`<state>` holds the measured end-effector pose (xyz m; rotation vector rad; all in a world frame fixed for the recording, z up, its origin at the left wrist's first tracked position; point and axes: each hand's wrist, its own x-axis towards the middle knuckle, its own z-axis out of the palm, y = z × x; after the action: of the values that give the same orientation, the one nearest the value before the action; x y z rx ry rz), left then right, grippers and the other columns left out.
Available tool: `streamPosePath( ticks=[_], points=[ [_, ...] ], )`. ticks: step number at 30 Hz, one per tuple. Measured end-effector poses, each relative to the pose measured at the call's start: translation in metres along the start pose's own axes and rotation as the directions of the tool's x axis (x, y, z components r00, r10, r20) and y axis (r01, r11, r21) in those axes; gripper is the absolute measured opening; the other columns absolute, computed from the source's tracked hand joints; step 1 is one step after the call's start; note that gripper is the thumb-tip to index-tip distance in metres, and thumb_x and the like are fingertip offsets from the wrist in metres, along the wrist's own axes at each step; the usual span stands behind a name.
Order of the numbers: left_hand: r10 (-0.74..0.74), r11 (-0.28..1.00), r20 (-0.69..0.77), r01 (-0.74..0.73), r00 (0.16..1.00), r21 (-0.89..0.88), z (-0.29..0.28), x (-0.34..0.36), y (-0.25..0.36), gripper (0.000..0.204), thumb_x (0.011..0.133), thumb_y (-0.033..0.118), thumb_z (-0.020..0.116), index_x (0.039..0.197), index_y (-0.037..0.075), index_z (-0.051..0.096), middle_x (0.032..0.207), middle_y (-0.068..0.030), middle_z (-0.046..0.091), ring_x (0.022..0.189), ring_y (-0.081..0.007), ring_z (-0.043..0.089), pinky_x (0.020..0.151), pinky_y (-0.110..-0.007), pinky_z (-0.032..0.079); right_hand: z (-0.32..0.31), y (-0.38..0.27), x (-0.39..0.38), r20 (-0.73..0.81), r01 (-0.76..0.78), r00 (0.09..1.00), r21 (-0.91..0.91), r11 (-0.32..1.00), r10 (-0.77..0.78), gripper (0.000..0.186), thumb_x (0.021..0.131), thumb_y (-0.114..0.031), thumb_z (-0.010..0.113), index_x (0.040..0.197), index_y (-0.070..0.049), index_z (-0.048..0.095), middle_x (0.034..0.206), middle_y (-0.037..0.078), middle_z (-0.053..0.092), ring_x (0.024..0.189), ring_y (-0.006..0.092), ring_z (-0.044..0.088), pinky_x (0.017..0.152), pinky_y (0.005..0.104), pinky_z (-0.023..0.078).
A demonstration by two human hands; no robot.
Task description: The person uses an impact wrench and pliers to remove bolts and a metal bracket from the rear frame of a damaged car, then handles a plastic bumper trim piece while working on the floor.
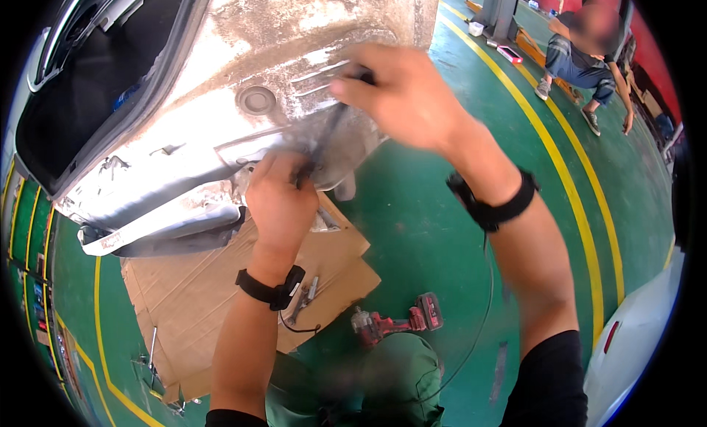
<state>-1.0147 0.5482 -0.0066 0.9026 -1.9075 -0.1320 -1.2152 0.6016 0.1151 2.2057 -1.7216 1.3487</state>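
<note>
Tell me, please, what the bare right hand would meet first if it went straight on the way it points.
Pointing leftward, the right hand would probably first meet the mottled brown metal car panel, though depth is unclear.

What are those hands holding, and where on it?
A thin dark thing, too blurred to name. The right hand seems to grip it near its upper end, the left hand near its lower end.
</note>
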Motion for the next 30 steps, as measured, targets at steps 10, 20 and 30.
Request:
streamPosePath(
  ticks=[10,20,30],
  points=[
    [-0.056,0.998,0.06,0.056,0.997,0.014,-0.006,0.002,0.008,0.023,0.072,-0.006,0.073,0.093,0.005,0.073,0.086,-0.0102,0.068,0.072,-0.0249,0.066,0.067,-0.036,0.052,0.107,0.087,-0.197,0.095,-0.489,0.861,0.422,0.764,0.499,0.026,0.098,-0.019,0.066,0.115,0.0,0.067,0.091,0.013,0.073,0.082,0.0186,0.068,0.074,0.0358,0.055],
    [-0.148,0.989,0.104,0.146,0.984,0.026,-0.005,0.0,0.007,0.022,0.072,-0.008,0.069,0.092,0.0,0.071,0.087,-0.0145,0.066,0.079,-0.0337,0.066,0.072,-0.041,0.051,0.241,0.067,-0.183,0.142,-0.39,0.918,0.499,0.774,0.371,0.022,0.1,-0.017,0.057,0.111,0.001,0.065,0.09,0.026,0.065,0.081,0.0439,0.063,0.071,0.0483,0.049],
    [-0.084,0.996,0.068,0.081,0.994,0.048,0.0,0.002,0.015,0.02,0.071,-0.009,0.068,0.089,0.0,0.07,0.085,-0.0141,0.066,0.078,-0.0343,0.065,0.072,-0.041,0.05,0.217,0.078,-0.188,0.088,-0.381,0.911,0.547,0.745,0.402,0.015,0.098,-0.014,0.06,0.105,-0.001,0.062,0.081,0.025,0.061,0.071,0.0399,0.059,0.066,0.0449,0.045]
  ],
)
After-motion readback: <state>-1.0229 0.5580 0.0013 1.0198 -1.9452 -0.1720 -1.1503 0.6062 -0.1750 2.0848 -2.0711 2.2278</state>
